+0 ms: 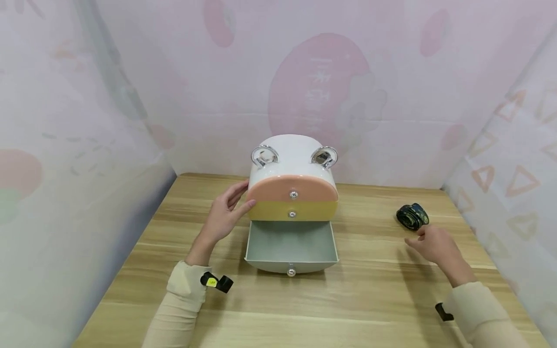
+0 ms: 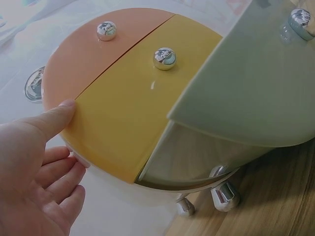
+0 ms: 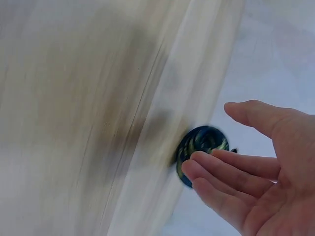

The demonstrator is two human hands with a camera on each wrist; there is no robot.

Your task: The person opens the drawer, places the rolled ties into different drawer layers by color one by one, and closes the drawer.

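Observation:
A small drawer cabinet (image 1: 292,151) with a white rounded body and two silver ring ears stands mid-table. Its orange drawer (image 1: 270,189) and yellow drawer (image 1: 267,211) are closed, while the pale green bottom drawer (image 1: 292,241) is pulled out with nothing inside. My left hand (image 1: 223,212) rests against the cabinet's left side, thumb on the front edge by the orange-yellow seam (image 2: 88,83), fingers along the side wall. On the right, my right hand (image 1: 437,245) hovers with spread, relaxed fingers close to a dark patterned rolled-up strip (image 1: 411,216); nothing is in its grasp.
The wood-grain table (image 1: 365,299) lies under everything. Pale printed cloth walls (image 1: 217,87) stand at the back and both sides. Round silver knobs (image 1: 291,272) project from the drawer fronts, and short silver feet (image 2: 225,196) hold the cabinet up.

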